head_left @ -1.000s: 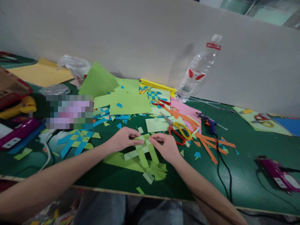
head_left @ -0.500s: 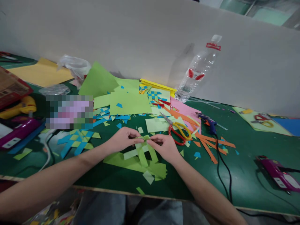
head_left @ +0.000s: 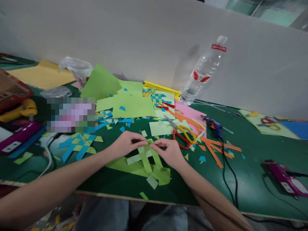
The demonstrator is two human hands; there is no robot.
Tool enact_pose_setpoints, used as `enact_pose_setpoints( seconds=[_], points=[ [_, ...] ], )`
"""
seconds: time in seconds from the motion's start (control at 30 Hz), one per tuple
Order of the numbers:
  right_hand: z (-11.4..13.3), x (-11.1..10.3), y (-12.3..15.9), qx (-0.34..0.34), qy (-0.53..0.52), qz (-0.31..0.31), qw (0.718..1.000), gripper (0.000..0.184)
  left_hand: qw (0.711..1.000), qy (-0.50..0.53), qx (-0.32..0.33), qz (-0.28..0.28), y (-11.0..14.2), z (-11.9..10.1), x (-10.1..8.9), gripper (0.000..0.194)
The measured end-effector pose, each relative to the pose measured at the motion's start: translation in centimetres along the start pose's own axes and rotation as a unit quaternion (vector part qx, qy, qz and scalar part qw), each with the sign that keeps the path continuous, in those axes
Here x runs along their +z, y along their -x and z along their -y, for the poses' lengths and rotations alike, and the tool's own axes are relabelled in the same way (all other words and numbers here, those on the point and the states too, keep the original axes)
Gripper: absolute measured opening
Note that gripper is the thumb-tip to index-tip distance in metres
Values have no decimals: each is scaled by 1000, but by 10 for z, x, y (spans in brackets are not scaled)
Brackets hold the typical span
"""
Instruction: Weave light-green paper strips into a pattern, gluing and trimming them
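Observation:
My left hand [head_left: 126, 142] and my right hand [head_left: 168, 150] meet over the table, each pinching the far end of a small weave of green paper strips [head_left: 145, 160]. Light and darker green strips cross each other in it, and their loose ends point toward me. Beneath lies a larger green paper piece [head_left: 120, 166]. A pale paper square [head_left: 152, 182] rests just in front. Red-and-yellow-handled scissors [head_left: 184, 134] lie half open beyond my right hand. To the left of my left hand is a blue-and-green woven paper piece [head_left: 80, 144].
A clear plastic bottle [head_left: 204, 72] leans against the grey partition. Orange strips [head_left: 216, 150], a blue glue gun [head_left: 215, 126] with a black cord and a purple power strip [head_left: 286, 178] are at right. Green sheets [head_left: 133, 106] and scraps cover the back. A white cable [head_left: 49, 154] runs at left.
My fingers have shifted very slightly at the far end of the green strips, the left fingertips a little apart from before. The rest stays in place.

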State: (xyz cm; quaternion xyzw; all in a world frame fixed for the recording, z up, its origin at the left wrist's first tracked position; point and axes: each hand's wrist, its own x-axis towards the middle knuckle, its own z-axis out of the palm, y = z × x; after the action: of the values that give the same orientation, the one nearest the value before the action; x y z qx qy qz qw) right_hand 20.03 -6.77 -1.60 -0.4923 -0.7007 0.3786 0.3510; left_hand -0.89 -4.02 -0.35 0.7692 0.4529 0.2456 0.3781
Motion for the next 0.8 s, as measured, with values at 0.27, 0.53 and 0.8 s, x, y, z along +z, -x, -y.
enact_pose_setpoints(
  seconds=[0.27,0.53,0.8],
  points=[
    [5,1,0,10,-84,-30,996,25,1000,6,19,-10,2,-2,1,33],
    [7,-1,1,-38,-37,-50,997,14,999,-19,32,-2,3,-3,2,34],
    [12,-3,2,-55,-20,-49,997,14,1000,5,21,-5,5,-7,2,34]
  ],
)
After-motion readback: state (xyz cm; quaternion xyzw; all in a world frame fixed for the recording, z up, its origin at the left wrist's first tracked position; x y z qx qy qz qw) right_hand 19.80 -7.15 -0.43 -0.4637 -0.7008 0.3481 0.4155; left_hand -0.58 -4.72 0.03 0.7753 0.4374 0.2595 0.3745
